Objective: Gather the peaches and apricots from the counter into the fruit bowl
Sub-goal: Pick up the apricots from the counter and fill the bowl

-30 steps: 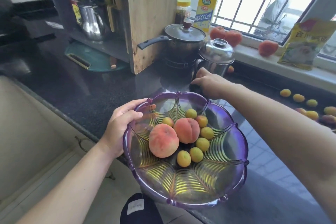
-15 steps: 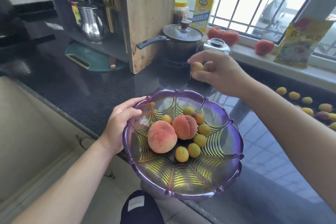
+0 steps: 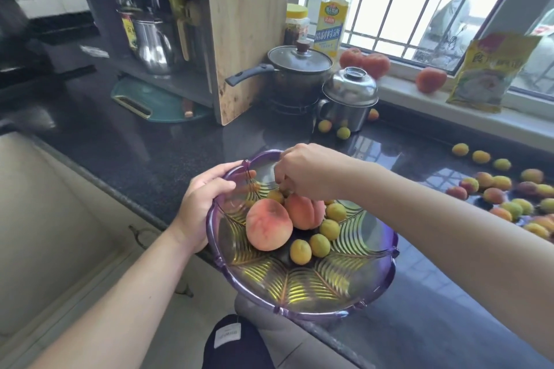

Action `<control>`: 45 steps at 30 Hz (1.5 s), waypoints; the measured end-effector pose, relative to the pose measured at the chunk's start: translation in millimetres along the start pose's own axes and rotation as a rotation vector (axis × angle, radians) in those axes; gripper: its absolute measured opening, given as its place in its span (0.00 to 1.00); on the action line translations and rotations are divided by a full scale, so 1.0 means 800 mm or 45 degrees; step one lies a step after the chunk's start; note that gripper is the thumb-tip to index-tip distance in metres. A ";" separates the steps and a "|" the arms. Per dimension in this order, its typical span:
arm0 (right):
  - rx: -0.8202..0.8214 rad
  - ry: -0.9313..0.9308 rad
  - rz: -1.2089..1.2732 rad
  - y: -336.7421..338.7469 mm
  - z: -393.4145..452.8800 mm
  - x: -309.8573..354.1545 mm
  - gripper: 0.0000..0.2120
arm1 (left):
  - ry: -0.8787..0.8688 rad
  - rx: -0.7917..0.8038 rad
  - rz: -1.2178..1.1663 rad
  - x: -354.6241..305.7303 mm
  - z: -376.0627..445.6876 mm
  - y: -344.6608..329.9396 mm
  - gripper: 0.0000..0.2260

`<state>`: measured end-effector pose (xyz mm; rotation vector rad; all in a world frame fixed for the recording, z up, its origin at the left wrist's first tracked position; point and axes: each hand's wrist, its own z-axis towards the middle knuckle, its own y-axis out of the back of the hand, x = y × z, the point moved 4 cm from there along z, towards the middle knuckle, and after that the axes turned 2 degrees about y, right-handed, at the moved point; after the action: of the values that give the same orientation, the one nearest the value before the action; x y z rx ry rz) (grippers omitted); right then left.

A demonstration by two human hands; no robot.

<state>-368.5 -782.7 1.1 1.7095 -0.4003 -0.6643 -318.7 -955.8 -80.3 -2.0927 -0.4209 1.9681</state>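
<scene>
My left hand [image 3: 204, 201] grips the left rim of the purple glass fruit bowl [image 3: 374, 287], which is held over the counter's front edge. Two peaches [image 3: 269, 225] and several apricots [image 3: 320, 245] lie in it. My right hand [image 3: 308, 172] reaches down into the back of the bowl, fingertips pinched together on an apricot that is mostly hidden under them. Two loose apricots [image 3: 325, 126] lie by the steel pot. Many more small fruits [image 3: 494, 189] are scattered on the dark counter at the right.
A lidded black saucepan [image 3: 299, 69] and a steel pot [image 3: 349, 99] stand behind the bowl, beside a wooden board [image 3: 245, 33]. Three red round fruits [image 3: 430, 79], a bottle and a yellow packet [image 3: 491, 72] sit on the window sill. A teal tray [image 3: 156, 99] lies far left.
My right hand picked an apricot off the counter near the steel pot, lifted it and brought it down into the back of the bowl. My left hand kept its hold on the rim.
</scene>
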 end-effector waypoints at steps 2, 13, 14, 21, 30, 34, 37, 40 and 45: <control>-0.011 0.000 0.019 -0.001 -0.002 -0.002 0.08 | -0.001 -0.002 -0.001 0.000 0.000 0.000 0.21; -0.390 -0.793 0.440 -0.065 -0.037 -0.192 0.17 | -0.022 -0.010 -0.008 0.007 0.006 0.006 0.19; -0.284 -0.770 0.380 -0.082 -0.031 -0.194 0.20 | -0.024 -0.004 -0.016 0.008 0.007 0.006 0.19; -0.045 -0.662 -0.085 -0.090 0.032 -0.195 0.27 | -0.039 0.016 -0.020 0.013 0.012 0.011 0.22; -0.090 -0.647 -0.210 -0.095 0.041 -0.205 0.17 | -0.042 0.024 -0.021 0.011 0.010 0.010 0.21; -0.151 -0.620 -0.277 -0.101 0.041 -0.213 0.12 | -0.039 0.031 -0.011 0.010 0.010 0.010 0.22; -0.226 -0.616 -0.297 -0.104 0.042 -0.218 0.09 | -0.033 0.030 -0.018 0.011 0.012 0.010 0.22; -0.269 -0.606 -0.295 -0.107 0.043 -0.220 0.07 | -0.024 0.033 -0.035 0.012 0.012 0.010 0.21; -0.403 -0.624 -0.104 -0.091 0.026 -0.207 0.10 | -0.026 0.047 -0.038 0.012 0.012 0.010 0.21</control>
<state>-516.2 -683.1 -36.2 1.2583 -0.5347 -1.1494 -327.4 -960.2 -92.5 -2.0340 -0.4139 1.9664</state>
